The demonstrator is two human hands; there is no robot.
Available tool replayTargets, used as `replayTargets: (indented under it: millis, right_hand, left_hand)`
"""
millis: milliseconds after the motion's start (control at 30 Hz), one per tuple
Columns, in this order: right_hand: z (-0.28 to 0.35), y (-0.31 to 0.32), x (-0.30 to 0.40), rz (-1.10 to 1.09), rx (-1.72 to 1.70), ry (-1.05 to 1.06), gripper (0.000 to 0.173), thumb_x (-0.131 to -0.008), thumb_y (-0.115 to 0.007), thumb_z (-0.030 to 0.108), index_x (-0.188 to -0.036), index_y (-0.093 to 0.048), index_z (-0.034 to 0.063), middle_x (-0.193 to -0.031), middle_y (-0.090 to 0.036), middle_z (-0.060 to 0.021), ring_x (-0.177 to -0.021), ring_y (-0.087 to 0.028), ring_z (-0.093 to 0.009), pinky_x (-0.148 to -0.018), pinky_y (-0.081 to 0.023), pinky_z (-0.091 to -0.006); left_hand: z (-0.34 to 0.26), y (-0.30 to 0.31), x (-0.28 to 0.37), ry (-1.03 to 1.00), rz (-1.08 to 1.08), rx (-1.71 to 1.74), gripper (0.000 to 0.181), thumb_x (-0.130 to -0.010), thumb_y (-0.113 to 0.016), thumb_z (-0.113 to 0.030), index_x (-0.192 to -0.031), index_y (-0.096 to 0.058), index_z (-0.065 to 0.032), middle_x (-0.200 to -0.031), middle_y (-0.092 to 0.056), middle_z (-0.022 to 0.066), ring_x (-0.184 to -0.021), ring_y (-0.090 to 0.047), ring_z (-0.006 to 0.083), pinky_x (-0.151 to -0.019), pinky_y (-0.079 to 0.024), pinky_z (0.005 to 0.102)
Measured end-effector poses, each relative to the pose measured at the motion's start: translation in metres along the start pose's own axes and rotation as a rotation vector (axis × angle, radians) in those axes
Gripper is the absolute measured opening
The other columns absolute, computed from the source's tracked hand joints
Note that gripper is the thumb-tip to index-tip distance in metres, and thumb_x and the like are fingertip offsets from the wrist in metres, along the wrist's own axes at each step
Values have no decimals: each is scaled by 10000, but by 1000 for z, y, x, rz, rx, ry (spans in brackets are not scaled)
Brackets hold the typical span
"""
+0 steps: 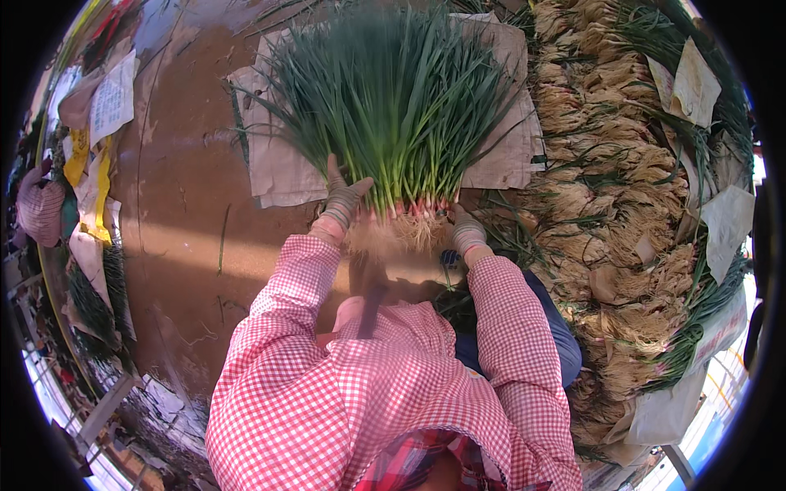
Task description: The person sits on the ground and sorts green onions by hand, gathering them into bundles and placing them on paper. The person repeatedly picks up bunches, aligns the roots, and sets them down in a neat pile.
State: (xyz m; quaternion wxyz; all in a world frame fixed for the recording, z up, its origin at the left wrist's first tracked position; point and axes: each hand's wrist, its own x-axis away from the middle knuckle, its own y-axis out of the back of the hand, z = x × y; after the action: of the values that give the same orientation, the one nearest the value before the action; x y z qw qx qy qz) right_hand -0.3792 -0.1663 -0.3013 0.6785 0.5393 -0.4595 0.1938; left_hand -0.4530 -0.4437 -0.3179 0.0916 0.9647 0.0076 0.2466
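A broad spread of green onions (393,123) lies fanned out on a flattened woven sack (276,153), leaves pointing away from me and pale roots towards me. My left hand (342,195), in a striped knit glove, rests at the lower left edge of the onions, thumb and fingers apart, touching the stems. At the root end on the right is my right hand (468,228), also gloved, its fingertips beside the outermost stems; whether its fingers close on anything is unclear. The roots near my left hand look blurred.
Long piles of onions with roots (602,202) facing inward line the right side, with pale sacking pieces (727,221) among them. Brown ground (184,202) lies to the left. Beyond it are a gloved hand of another person (42,205) and more sacking (113,98).
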Motion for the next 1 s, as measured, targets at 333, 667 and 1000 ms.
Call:
replayTargets:
  millis: [333, 667, 1000]
  right_hand:
    - [-107, -112, -23, 675, 555, 305, 485, -881, -595, 230, -1364, -574, 186, -1453, -505, -73, -1299, -515, -241, -1052, -422, -405]
    - [-38, 52, -47, -181, -327, -14, 559, -880, -587, 268, -1402, -468, 107, -1366, -538, -208, -1251, -531, -350, -1015, -431, -441]
    - [79, 80, -66, -152, -227, 139, 1028, -788, -628, 330, -1568, 11, 128, -1598, -25, -242, -1465, -114, -422, -1186, -202, -454]
  left_hand:
    - [-87, -130, -35, 23, -23, -1285, 1002, -823, -525, -740, -1572, -4, -324, -1626, 90, 160, -1423, 139, 554, -1076, -78, 732]
    - [-37, -109, -57, -67, -446, -970, 873, -898, -524, -607, -1571, -67, -291, -1636, -42, 94, -1471, -30, 450, -1157, -113, 590]
    - [-47, -114, -53, -218, -488, -1108, 969, -801, -638, -605, -1558, -185, -204, -1623, -76, 121, -1469, -50, 432, -1134, -95, 611]
